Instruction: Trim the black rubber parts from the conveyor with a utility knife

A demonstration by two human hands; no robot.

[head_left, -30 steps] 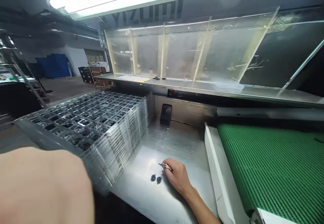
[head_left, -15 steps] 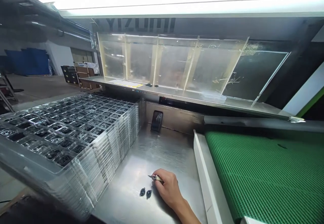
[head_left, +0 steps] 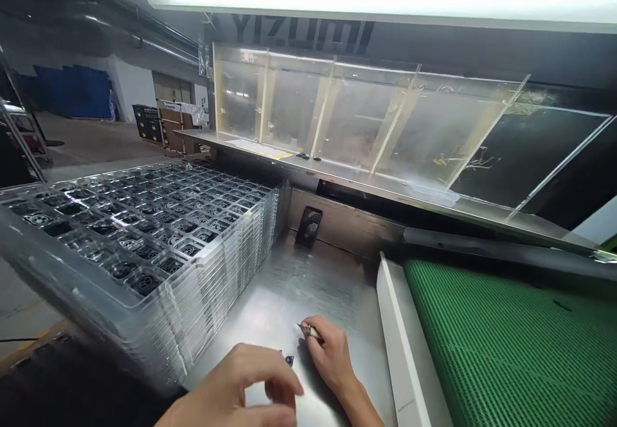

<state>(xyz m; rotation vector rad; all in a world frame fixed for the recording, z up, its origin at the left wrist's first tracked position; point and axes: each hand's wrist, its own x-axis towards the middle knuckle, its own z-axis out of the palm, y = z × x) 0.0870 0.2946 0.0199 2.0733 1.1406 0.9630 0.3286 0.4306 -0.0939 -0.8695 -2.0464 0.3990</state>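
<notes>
My right hand [head_left: 333, 355] is closed around a small knife [head_left: 314, 333], its short pointed blade sticking out to the left past the fingers. My left hand [head_left: 236, 385] is in the foreground at the bottom, fingers curved, with a gap between thumb and forefinger and nothing seen in it. Just beyond its knuckles, a small black plastic part [head_left: 289, 360] lies on the metal worktop [head_left: 270, 298]. A second part beside it is almost wholly covered by the left hand.
Left of the hands rises a stack of clear plastic trays [head_left: 207, 292], its top compartments holding black parts. A phone [head_left: 309, 226] leans at the back. On the right, beyond a white rail [head_left: 401, 343], runs a green ribbed conveyor belt [head_left: 491, 330]. A metal shelf [head_left: 347, 181] spans the back.
My left hand has come into view from below and now covers most of the two black parts. My right hand keeps the knife in place. The whole view has shifted and tilted slightly.
</notes>
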